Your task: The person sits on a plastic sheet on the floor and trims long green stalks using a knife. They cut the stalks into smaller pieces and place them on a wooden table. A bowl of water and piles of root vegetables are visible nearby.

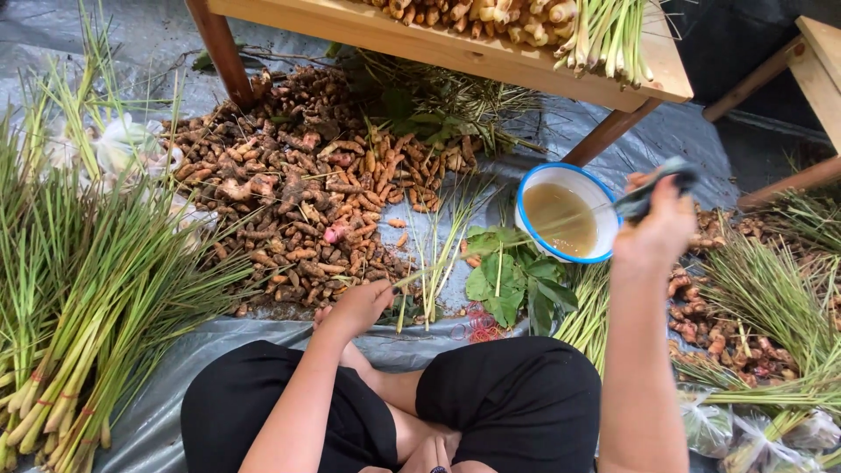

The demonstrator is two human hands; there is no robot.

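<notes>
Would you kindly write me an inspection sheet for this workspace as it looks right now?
Surface: grey tarp on the ground, wrinkled, mostly covered.
Job's things: long green stalk stretched between both hands; dark tool in the right hand, kind unclear.
Clutter: pile of brown roots, lemongrass bundles, green leaves, white bowl with blue rim holding murky liquid, red rubber bands, bagged greens.
Grippers: left hand pinches the stalk's near end low by the roots; right hand raised beside the bowl, fingers closed on the tool.
Cables: nothing seen.
Surroundings: wooden bench above, carrying pale roots and stalks; another wooden piece at right.
</notes>
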